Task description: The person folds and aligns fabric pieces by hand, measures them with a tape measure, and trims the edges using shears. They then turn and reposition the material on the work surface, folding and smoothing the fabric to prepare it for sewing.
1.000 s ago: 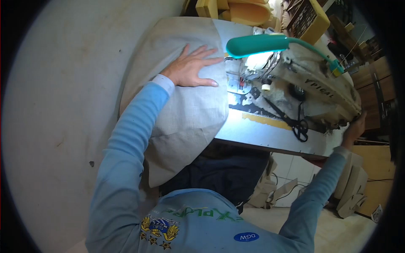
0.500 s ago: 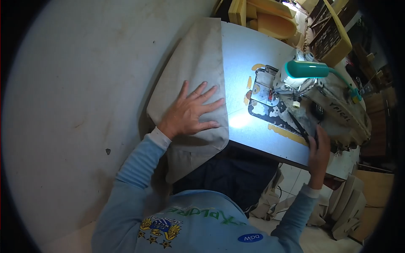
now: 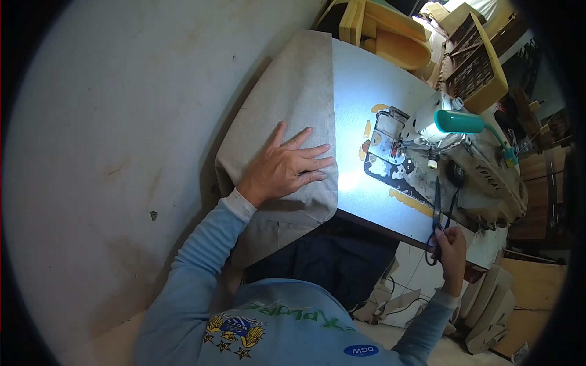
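Note:
My left hand (image 3: pixel 287 166) lies flat with spread fingers on a beige piece of fabric (image 3: pixel 287 85). The fabric covers the left end of the white table and hangs over its front edge. At the table's front edge, my right hand (image 3: pixel 450 247) is closed on the handles of dark scissors (image 3: pixel 437 204). Their blades point away from me and stand apart, beside the sewing machine (image 3: pixel 482 168). Part of the handles is hidden by my fingers.
A green lamp (image 3: pixel 458 121) on a flexible neck lights the needle area. Yellow foam pieces (image 3: pixel 400 49) are piled behind the white table (image 3: pixel 360 79). A wall (image 3: pixel 122 152) rises at left; beige padded pieces (image 3: pixel 488 305) lie at lower right.
My right hand has drawn the scissors towards the table's front edge and turned them, so the blades and handle loop now show. My left hand stays flat on the fabric.

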`<state>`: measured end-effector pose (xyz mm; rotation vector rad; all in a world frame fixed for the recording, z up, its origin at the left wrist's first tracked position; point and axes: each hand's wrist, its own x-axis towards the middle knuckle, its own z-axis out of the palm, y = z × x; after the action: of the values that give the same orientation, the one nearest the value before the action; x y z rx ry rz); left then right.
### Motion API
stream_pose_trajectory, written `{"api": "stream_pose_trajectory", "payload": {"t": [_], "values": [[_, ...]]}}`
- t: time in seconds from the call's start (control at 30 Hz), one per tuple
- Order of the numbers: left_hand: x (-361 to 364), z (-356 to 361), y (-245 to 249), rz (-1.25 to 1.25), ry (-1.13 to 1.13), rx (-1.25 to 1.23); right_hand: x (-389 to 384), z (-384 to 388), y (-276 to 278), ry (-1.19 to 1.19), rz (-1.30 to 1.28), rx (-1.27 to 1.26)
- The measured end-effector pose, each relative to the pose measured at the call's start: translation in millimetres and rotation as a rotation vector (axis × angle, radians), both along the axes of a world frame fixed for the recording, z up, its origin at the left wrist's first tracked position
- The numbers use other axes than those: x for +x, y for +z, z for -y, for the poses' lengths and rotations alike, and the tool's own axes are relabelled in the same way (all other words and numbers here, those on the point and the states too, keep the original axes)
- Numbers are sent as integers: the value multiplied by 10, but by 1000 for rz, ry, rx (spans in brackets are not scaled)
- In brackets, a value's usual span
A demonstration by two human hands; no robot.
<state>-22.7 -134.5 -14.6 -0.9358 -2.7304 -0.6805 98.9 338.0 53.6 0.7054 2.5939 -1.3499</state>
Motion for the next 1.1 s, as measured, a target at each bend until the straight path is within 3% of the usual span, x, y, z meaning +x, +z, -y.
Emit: {"api": "stream_pose_trajectory", "payload": {"t": [0.07,0.17,0.23,0.3,0.4,0.5,0.6,0.73,0.8,0.9,1.03,1.1], "values": [[-3,-8,-23,-6,2,-3,128,55,-93,-100,24,-498],[3,-24,4,-15,10,-12,350,565,-172,-189,-167,-1263],[4,-20,13,-11,5,-16,483,861,-313,-261,-254,-1288],[-5,-18,18,-20,7,-8,599,1041,-496,-252,-203,-1172],[2,-25,18,-31,8,-4,745,1263,-623,-97,-3,-1213],[20,-9,9,-7,19,68,627,1655,-458,68,145,-1560],[53,-1,-51,20,29,128,379,1990,-423,49,142,-1543],[453,-109,-24,-19,67,82,28,2065,-353,115,-12,-1123],[911,-305,184,46,99,127,-19,1856,-139,237,-47,-743],[1310,-456,-250,22,162,256,41,1283,-220,378,-263,-154],[1281,-291,-327,7,227,130,5,633,-128,169,-205,177],[1264,-174,-214,100,173,359,14,386,-36,219,-291,498]]}}
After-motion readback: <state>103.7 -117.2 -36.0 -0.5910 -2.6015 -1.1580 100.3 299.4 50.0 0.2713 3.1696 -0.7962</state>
